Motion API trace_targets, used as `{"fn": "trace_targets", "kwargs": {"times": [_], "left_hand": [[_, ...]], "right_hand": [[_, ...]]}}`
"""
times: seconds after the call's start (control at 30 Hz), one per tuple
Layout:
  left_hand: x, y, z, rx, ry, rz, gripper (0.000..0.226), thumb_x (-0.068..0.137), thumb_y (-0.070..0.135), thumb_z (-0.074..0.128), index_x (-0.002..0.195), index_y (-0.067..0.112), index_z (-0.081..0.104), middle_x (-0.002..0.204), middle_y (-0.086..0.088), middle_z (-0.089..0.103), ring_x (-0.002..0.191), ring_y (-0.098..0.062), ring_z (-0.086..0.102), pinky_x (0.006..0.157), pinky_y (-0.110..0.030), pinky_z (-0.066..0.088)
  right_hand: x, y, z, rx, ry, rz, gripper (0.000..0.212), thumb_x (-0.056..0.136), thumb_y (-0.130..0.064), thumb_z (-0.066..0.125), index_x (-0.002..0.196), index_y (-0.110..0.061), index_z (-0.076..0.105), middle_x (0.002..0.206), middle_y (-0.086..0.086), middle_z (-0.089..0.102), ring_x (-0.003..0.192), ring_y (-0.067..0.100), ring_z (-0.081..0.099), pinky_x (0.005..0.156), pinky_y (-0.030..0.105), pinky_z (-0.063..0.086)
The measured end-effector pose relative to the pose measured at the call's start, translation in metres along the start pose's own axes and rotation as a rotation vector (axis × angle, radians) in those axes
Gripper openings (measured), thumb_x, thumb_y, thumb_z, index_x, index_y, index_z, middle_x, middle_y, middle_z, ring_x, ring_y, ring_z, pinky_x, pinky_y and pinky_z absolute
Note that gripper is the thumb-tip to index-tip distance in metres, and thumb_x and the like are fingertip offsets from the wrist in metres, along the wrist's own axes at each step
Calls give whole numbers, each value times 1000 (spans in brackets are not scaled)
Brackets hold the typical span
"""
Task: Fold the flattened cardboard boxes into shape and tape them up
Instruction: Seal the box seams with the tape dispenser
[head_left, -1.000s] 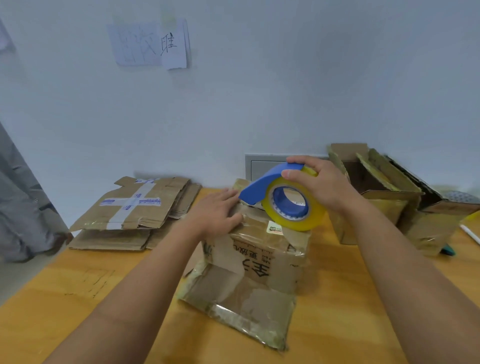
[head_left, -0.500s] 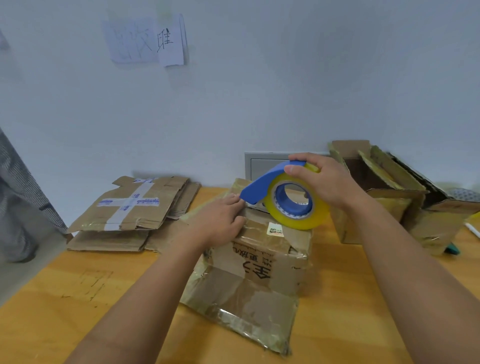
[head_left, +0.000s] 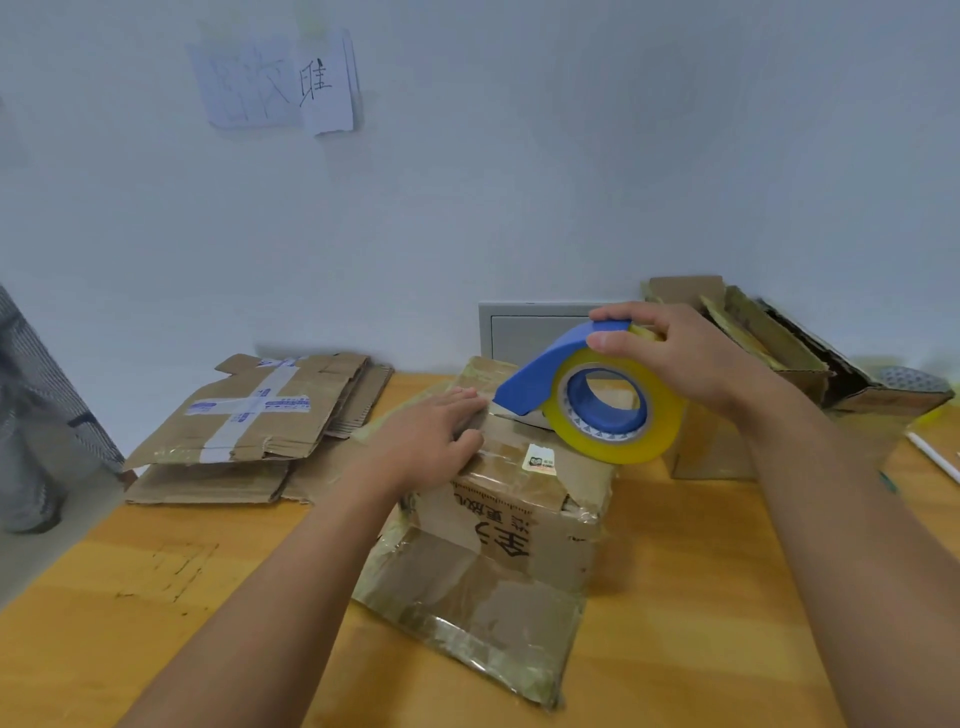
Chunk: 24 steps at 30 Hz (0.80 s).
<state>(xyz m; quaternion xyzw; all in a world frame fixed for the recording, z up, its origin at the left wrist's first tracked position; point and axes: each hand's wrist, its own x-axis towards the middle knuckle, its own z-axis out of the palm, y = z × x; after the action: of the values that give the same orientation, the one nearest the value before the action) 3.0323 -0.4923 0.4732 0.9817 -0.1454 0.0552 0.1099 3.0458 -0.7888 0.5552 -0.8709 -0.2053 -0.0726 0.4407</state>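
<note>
A worn brown cardboard box (head_left: 514, 519) stands folded at the middle of the wooden table (head_left: 156, 597), one flap spread flat toward me. My left hand (head_left: 431, 436) presses flat on the box's top, fingers straight over the closed flaps. My right hand (head_left: 685, 358) grips a blue tape dispenser (head_left: 597, 400) holding a yellow roll of clear tape. The dispenser sits on the box top, its blue nose pointing left, close to my left fingertips.
A stack of flattened cardboard boxes (head_left: 249, 426) lies at the left back of the table. Several assembled open boxes (head_left: 769, 374) stand at the right back. A grey wall panel (head_left: 530, 327) is behind the box. A white pen (head_left: 935, 457) lies at the right edge.
The tape dispenser has shifted slightly toward me along the box top. My left hand stays pressed on the flaps.
</note>
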Motion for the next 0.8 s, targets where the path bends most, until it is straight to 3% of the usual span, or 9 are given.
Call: {"fn": "trace_targets", "kwargs": {"times": [0.23, 0.37, 0.53, 0.6, 0.67, 0.8], "left_hand": [[0, 0, 0, -31, -29, -14, 64, 86, 52, 29, 150, 44, 35, 160, 18, 27, 147, -2, 20, 117, -34, 25], [3, -1, 0, 1, -49, -6, 58, 94, 49, 32, 151, 42, 36, 160, 20, 25, 147, -3, 20, 115, -33, 25], [6, 12, -6, 162, -20, 89, 56, 98, 40, 38, 152, 32, 35, 163, 9, 22, 147, -16, 24, 118, -37, 19], [5, 21, -7, 100, -63, 101, 54, 96, 40, 37, 149, 29, 42, 159, 9, 31, 144, -16, 32, 114, -36, 27], [3, 30, -6, 9, -123, 59, 49, 96, 39, 34, 137, 22, 54, 150, 7, 42, 137, -17, 41, 108, -37, 37], [2, 40, -1, 4, -80, 76, 47, 98, 30, 35, 139, 14, 52, 152, 0, 41, 140, -21, 38, 113, -40, 34]], "right_hand": [[-3, -2, -5, -39, 1, -17, 39, 85, -60, 68, 120, -44, 67, 116, -26, 63, 106, -4, 57, 80, 17, 41], [-8, 3, -6, -35, 6, 7, 36, 85, -60, 68, 118, -45, 68, 116, -24, 64, 106, -5, 57, 80, 17, 42], [-13, 4, 4, 19, 52, 25, 40, 83, -61, 68, 118, -42, 67, 112, -20, 66, 104, 1, 61, 85, 25, 48], [-12, 3, 5, 18, 63, 33, 40, 83, -61, 68, 118, -41, 67, 114, -19, 65, 106, 3, 60, 89, 29, 49], [-11, 1, 6, 8, 58, 32, 39, 84, -60, 67, 118, -41, 67, 116, -20, 64, 108, 3, 59, 87, 27, 47], [-11, -1, 6, -12, 51, 32, 37, 87, -58, 66, 119, -40, 67, 113, -23, 62, 105, 0, 57, 78, 20, 43]]}}
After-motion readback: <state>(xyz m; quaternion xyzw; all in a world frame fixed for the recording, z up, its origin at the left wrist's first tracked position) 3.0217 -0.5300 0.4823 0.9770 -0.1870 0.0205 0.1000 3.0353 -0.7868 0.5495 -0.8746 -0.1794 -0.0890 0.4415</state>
